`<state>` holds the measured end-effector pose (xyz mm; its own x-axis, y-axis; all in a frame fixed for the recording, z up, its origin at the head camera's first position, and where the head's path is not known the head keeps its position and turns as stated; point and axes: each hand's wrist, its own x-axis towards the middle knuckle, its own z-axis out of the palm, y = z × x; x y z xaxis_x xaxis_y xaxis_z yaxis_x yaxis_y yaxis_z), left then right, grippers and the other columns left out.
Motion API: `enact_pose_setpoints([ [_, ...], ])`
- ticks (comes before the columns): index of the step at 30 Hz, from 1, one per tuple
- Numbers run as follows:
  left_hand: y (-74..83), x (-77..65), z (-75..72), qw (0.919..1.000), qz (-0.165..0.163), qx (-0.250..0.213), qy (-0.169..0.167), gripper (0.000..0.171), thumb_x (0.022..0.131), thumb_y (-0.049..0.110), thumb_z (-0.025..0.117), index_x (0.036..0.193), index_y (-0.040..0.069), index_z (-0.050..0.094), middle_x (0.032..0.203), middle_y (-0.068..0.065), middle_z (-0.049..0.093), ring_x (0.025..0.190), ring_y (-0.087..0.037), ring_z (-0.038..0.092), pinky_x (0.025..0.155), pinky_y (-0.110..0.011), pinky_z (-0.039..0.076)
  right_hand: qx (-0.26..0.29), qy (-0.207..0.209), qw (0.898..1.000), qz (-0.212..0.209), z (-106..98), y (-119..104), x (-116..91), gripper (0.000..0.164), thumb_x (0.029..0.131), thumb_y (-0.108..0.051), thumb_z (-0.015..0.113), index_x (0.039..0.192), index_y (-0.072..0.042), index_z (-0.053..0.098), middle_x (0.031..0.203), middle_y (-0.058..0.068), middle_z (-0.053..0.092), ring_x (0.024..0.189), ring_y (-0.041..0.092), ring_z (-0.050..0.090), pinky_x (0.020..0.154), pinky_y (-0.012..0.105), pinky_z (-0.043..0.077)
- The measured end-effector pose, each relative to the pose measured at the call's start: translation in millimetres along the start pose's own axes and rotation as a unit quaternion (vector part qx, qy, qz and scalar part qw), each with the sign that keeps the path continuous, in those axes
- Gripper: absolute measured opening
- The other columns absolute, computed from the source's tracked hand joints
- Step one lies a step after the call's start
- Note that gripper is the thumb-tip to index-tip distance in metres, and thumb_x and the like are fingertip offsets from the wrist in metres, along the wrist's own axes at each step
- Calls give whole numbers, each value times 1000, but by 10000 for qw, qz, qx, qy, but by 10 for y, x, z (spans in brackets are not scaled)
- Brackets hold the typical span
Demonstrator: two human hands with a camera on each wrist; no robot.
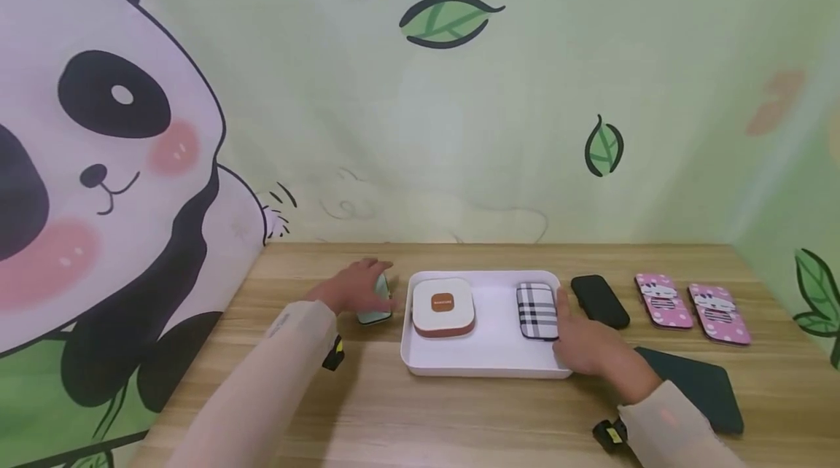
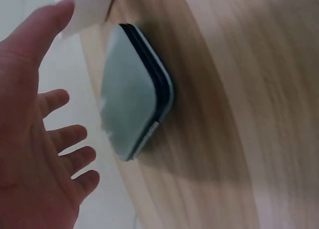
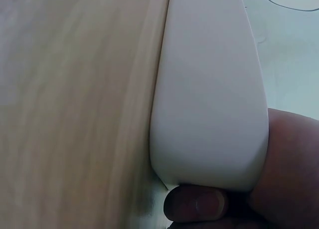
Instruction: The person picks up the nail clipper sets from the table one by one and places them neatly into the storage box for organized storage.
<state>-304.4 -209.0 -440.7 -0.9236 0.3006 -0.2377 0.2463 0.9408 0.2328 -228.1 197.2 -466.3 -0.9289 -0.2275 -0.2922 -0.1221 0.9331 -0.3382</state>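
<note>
My left hand (image 1: 354, 289) hovers over a mint-green flat case (image 1: 379, 313) left of the white tray, thumb and fingers spread. In the left wrist view a gap shows between that hand (image 2: 35, 124) and the case (image 2: 127, 97), which has a dark zipped edge. At its right end, the white tray (image 1: 485, 372) is gripped by my right hand (image 1: 587, 342), thumb at the rim and fingers outside the wall. Inside the tray lie a white-and-brown rounded square box (image 1: 453, 307) on the left and a black-and-white plaid case (image 1: 537, 311) on the right.
Right of the tray lie a black case (image 1: 600, 301) and two pink patterned cases, one nearer (image 1: 663, 301) and one farther right (image 1: 718, 314). A dark green flat case (image 1: 702, 388) sits partly behind my right forearm. A printed curtain (image 1: 328, 125) borders the wooden table (image 1: 426, 424).
</note>
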Motion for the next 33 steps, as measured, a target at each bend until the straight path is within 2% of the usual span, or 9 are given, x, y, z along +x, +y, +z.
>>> enact_pose_setpoints([
  [4, -29, -56, 23, 9990, -143, 19, -429, 102, 75, 68, 74, 157, 23, 32, 161, -15, 30, 145, -41, 31, 109, -62, 36, -1, 1, 10000, -41, 0, -11, -23, 86, 94, -16, 49, 157, 5, -6, 59, 1, 47, 47, 15, 41, 47, 29, 29],
  [7, -43, -79, 42, 9986, -82, 39, -525, 108, 71, 69, 77, 157, 23, 31, 160, -15, 30, 144, -40, 32, 108, -61, 38, 36, -2, 10000, -61, -8, -19, -33, 86, 94, -15, 49, 157, 6, -6, 59, 1, 47, 47, 15, 41, 47, 30, 29],
  [11, -85, -74, 68, 9989, 17, 46, -458, 111, 69, 64, 82, 157, 20, 31, 158, -18, 31, 140, -41, 36, 107, -60, 40, 84, -48, 9999, -83, -11, -16, -38, 86, 94, -15, 48, 156, 6, -7, 60, 1, 47, 48, 15, 42, 47, 30, 30],
  [19, -231, -15, 143, 9987, -171, -356, -323, 105, 72, 55, 84, 156, 19, 32, 153, -18, 38, 123, -32, 48, 102, -51, 45, 68, -44, 9999, -145, -21, -12, -37, 87, 94, -16, 49, 156, 6, -8, 60, 1, 48, 48, 15, 43, 47, 30, 32],
  [24, -253, -37, 157, 9987, -246, -258, -359, 109, 68, 58, 85, 156, 21, 32, 149, -17, 41, 119, -31, 50, 99, -51, 47, 25, -39, 9998, -185, -22, -17, -29, 87, 94, -16, 49, 156, 7, -8, 60, 1, 49, 48, 15, 44, 48, 30, 32],
  [30, -245, -38, 169, 9991, -323, -146, -238, 107, 67, 62, 84, 154, 22, 35, 142, -17, 46, 112, -30, 52, 93, -48, 50, 29, -39, 9998, -170, -39, -34, -44, 86, 94, -15, 48, 156, 7, -8, 59, 1, 48, 48, 15, 42, 48, 30, 31],
  [33, -245, -51, 168, 9994, -259, -160, -158, 106, 67, 63, 84, 153, 21, 37, 140, -17, 47, 110, -30, 53, 91, -48, 51, 66, -66, 9999, -143, -49, -46, -59, 86, 95, -15, 48, 156, 6, -8, 59, 1, 47, 47, 15, 41, 48, 30, 31],
])
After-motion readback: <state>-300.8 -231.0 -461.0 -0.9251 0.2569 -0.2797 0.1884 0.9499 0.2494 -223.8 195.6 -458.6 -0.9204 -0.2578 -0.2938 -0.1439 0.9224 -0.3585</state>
